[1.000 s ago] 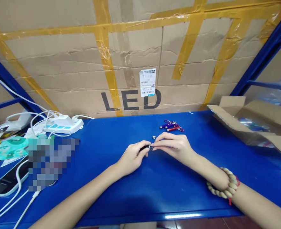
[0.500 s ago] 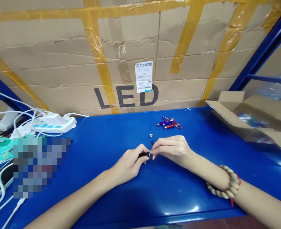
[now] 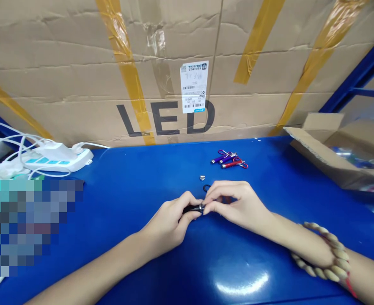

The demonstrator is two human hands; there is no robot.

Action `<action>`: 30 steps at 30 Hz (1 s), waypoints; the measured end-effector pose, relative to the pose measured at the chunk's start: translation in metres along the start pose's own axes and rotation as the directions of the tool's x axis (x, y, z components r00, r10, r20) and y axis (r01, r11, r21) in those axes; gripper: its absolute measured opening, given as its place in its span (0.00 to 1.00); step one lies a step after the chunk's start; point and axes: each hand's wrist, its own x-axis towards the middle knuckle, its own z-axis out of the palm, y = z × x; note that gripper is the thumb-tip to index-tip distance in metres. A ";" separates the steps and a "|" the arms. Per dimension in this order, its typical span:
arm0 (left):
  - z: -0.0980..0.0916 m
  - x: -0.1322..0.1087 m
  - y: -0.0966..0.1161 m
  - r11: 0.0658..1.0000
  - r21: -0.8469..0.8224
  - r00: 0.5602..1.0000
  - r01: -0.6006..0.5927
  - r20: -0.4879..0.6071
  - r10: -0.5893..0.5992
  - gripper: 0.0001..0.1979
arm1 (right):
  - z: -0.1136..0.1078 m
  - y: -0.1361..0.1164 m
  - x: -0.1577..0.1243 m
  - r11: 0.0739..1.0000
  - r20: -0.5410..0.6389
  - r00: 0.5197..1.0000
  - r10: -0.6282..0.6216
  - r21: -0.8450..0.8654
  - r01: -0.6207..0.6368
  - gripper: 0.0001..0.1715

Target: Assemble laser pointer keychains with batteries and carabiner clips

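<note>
Black torch (image 3: 191, 208), small and slim, at the middle of the table (image 3: 126, 190), nearer the front edge. Its long axis runs left to right, with the silvery end to the right. The left hand (image 3: 171, 222), fingers curled, pinches the dark barrel. The right hand (image 3: 237, 205), knuckles up, narrows its fingertips onto the silvery end. Forearms converge from the near corners. Just behind lie a black ring (image 3: 206, 187) and a metal cap (image 3: 202, 178); farther back, coloured torches (image 3: 228, 159).
</note>
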 end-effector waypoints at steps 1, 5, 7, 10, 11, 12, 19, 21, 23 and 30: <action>0.000 0.000 -0.001 1.000 0.012 1.000 -0.010 0.000 0.010 0.03 | 0.001 -0.002 0.000 0.994 0.013 0.995 0.098 0.044 -0.099 0.07; 0.002 0.000 -0.003 0.994 0.070 0.996 -0.086 0.016 0.085 0.04 | 0.003 -0.003 -0.001 0.916 0.129 0.926 0.355 0.150 -0.372 0.09; 0.003 0.000 -0.004 0.992 0.075 0.995 -0.102 0.009 0.101 0.04 | 0.003 -0.001 -0.003 0.874 0.157 0.892 0.423 0.188 -0.448 0.11; 0.003 0.000 -0.004 0.993 0.068 0.996 -0.092 0.008 0.092 0.04 | 0.004 0.003 -0.005 0.828 0.197 0.856 0.479 0.222 -0.514 0.15; 0.003 0.000 -0.004 0.994 0.067 0.996 -0.087 0.010 0.087 0.04 | 0.005 0.003 -0.005 0.825 0.203 0.852 0.483 0.220 -0.520 0.15; 0.003 0.001 -0.004 0.994 0.070 0.997 -0.081 0.012 0.080 0.04 | 0.005 0.004 -0.005 0.828 0.204 0.852 0.482 0.213 -0.519 0.15; 0.000 -0.002 -0.001 0.989 0.127 0.997 -0.079 0.031 0.076 0.06 | -0.003 0.000 0.000 0.906 0.182 0.903 0.388 0.102 -0.410 0.15; -0.001 -0.002 0.000 0.984 0.158 0.997 -0.081 0.035 0.076 0.07 | -0.005 -0.002 0.001 0.936 0.163 0.928 0.334 0.055 -0.347 0.14; -0.002 -0.002 0.001 0.978 0.191 0.997 -0.079 0.033 0.074 0.07 | -0.006 -0.002 0.000 0.961 0.144 0.952 0.270 0.026 -0.276 0.14; -0.002 0.002 0.001 0.972 0.219 0.996 -0.087 0.050 0.077 0.10 | -0.008 0.002 0.000 0.994 0.157 0.982 0.104 0.008 -0.107 0.13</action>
